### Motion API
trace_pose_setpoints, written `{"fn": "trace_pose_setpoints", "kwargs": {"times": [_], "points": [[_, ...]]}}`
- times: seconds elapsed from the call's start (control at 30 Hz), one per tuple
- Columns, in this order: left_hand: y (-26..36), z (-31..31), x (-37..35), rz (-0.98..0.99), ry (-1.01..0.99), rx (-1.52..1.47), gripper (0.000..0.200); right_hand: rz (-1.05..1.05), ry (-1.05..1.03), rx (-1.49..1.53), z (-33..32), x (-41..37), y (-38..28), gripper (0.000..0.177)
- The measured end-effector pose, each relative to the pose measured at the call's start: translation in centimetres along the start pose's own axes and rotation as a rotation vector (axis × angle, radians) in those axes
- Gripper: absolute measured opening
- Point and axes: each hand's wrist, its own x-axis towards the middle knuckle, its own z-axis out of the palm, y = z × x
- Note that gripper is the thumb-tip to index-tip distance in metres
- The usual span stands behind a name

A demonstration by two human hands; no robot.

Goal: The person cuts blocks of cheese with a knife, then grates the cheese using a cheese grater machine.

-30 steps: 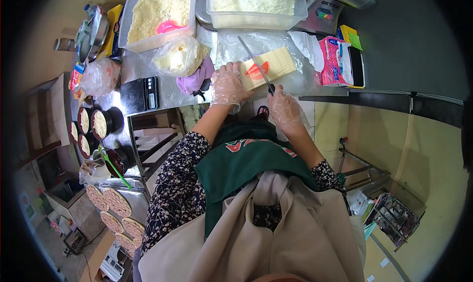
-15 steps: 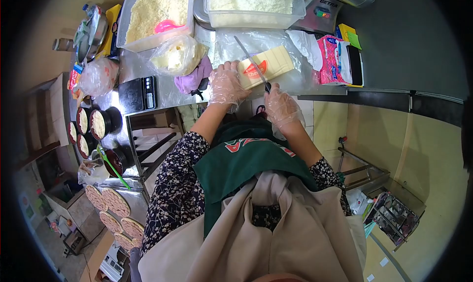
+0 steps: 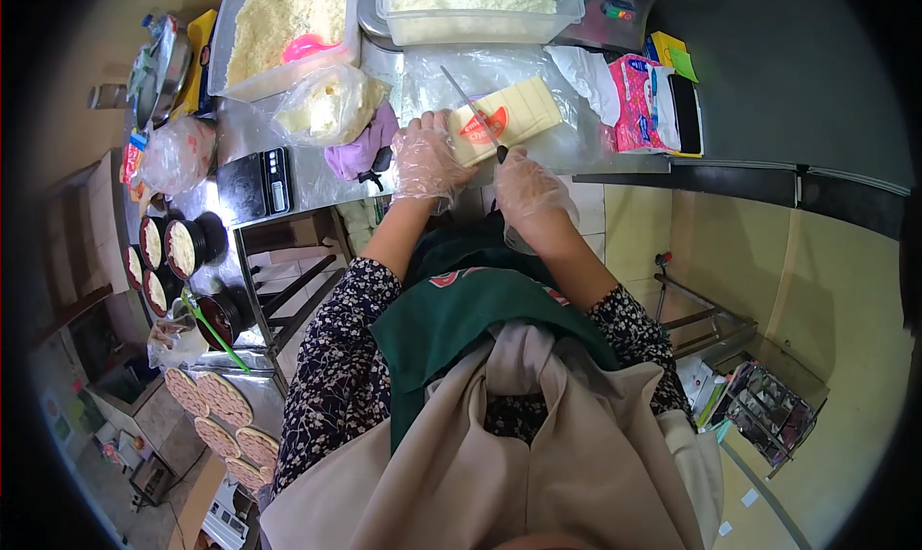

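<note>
A pale yellow block of cheese with a red printed label lies on clear plastic on the steel table. Slanting cut lines cross its right part. My right hand, in a clear plastic glove, is wrapped round the dark handle of a knife, whose blade lies across the labelled part of the block. At the block's left end, my left hand, also gloved, rests with its fingers bent against the cheese. A purple cloth is just left of that hand.
Behind the block stand two tubs, one of crumbly pale food with a pink scoop, one of white shreds. A black scale, a bag, round pans and patterned discs are left; a pink pack is right.
The knife in my right hand has shifted left along the block, and more cut lines show to its right. The whole view has moved slightly, so the table things appear further left.
</note>
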Motion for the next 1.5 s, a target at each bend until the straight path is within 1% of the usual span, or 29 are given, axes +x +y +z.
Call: {"fn": "trace_pose_setpoints", "kwargs": {"times": [0.07, 0.13, 0.17, 0.23, 0.27, 0.33, 0.37, 0.43, 0.47, 0.53, 0.57, 0.63, 0.77, 0.83, 0.97, 1.07, 1.13, 1.17, 1.2, 1.27, 1.3, 1.33, 1.37, 1.4, 1.43, 1.47, 1.5], "points": [[-0.1, 0.3, 0.0, 0.006, -0.005, -0.011, 0.084, -0.027, 0.033, 0.031, 0.2, -0.1, 0.3, 0.036], [-0.1, 0.6, 0.1, -0.004, -0.001, 0.022, 0.083, -0.014, -0.064, -0.052, -1.0, -1.7, 0.3, 0.031], [-0.1, 0.5, -0.1, -0.008, -0.007, 0.023, 0.083, -0.015, -0.071, -0.050, -0.8, -2.4, 0.4, 0.031], [0.1, 0.3, 0.1, -0.023, -0.021, 0.016, 0.083, 0.128, -0.102, -0.013, -0.7, -3.2, 0.5, 0.030], [0.1, 0.5, 0.2, -0.024, -0.023, 0.015, 0.083, 0.129, -0.103, -0.014, -0.5, -3.0, 0.7, 0.030], [0.0, 0.6, 0.1, -0.006, 0.001, 0.001, 0.083, 0.039, -0.071, 0.004, 0.3, -2.2, 1.2, 0.032], [-0.1, 0.7, 0.0, -0.002, 0.001, 0.000, 0.083, 0.042, -0.069, 0.005, 0.9, -1.9, 1.5, 0.032], [-0.2, 0.8, 0.2, -0.009, -0.019, 0.005, 0.083, -0.076, 0.013, 0.005, 1.6, -1.2, 1.9, 0.034], [0.0, 0.7, 0.2, -0.005, -0.018, 0.005, 0.083, -0.073, 0.015, 0.007, 1.6, -1.4, 1.9, 0.034], [0.0, 0.5, 0.1, -0.020, -0.027, 0.023, 0.083, 0.026, -0.045, -0.013, 1.6, -2.0, 1.7, 0.035], [0.0, 0.3, 0.2, -0.018, -0.024, 0.026, 0.083, 0.025, -0.041, -0.011, 1.7, -2.3, 1.7, 0.035], [0.2, 0.1, 0.0, 0.004, -0.005, 0.022, 0.083, 0.091, -0.018, 0.049, 1.8, -2.9, 1.9, 0.035], [0.4, -0.3, 0.2, -0.011, -0.033, 0.033, 0.085, 0.092, -0.004, 0.032, 3.5, -1.5, 2.4, 0.035], [0.7, -0.6, 0.2, -0.024, -0.098, 0.049, 0.086, 0.081, -0.029, 0.051, 3.4, -1.2, 2.4, 0.036], [0.7, -0.4, 0.0, 0.008, -0.074, 0.069, 0.090, 0.092, -0.028, 0.067, 3.4, -0.9, 2.3, 0.035], [0.7, -1.1, 0.3, 0.010, -0.081, 0.086, 0.086, 0.067, -0.008, 0.041, 3.5, -1.0, 2.4, 0.034], [-0.2, -2.6, 1.2, 0.084, -0.254, -0.005, 0.076, 0.070, -0.033, 0.025, 3.5, -1.1, 2.3, 0.034], [-0.3, -4.0, 1.8, 0.136, -0.289, 0.014, 0.060, 0.069, -0.026, 0.028, 3.5, -1.1, 2.4, 0.034], [-0.3, -4.2, 2.7, 0.141, -0.288, 0.019, 0.060, 0.065, -0.037, 0.008, 3.5, -1.1, 2.4, 0.035], [-0.4, -3.9, 5.2, 0.366, 0.129, -0.045, 0.047, 0.067, -0.059, -0.004, 4.2, -1.0, 2.6, 0.035], [0.0, -3.7, 6.5, 0.367, 0.118, -0.046, 0.047, 0.062, -0.004, 0.067, 4.7, -0.9, 2.8, 0.035], [0.7, -3.4, 8.2, 0.400, 0.094, -0.046, 0.041, 0.057, 0.053, 0.134, 5.1, -0.8, 3.2, 0.036], [1.4, -3.1, 10.0, 0.436, 0.073, -0.047, 0.035, 0.064, 0.053, 0.135, 5.0, -0.7, 3.2, 0.036], [1.5, -2.2, 11.7, 0.441, 0.068, -0.051, 0.035, 0.125, -0.003, 0.149, 4.8, -0.7, 3.0, 0.034], [1.7, -1.3, 13.2, 0.460, -0.067, 0.027, 0.032, 0.184, -0.060, 0.163, 4.6, -0.7, 2.9, 0.032], [1.7, -0.2, 14.1, 0.478, -0.203, 0.106, 0.029, 0.191, -0.064, 0.165, 4.7, -0.7, 2.9, 0.032], [1.5, 0.9, 14.5, 0.481, -0.211, 0.104, 0.029, 0.166, -0.038, 0.145, 4.8, -0.8, 2.9, 0.031]]}}
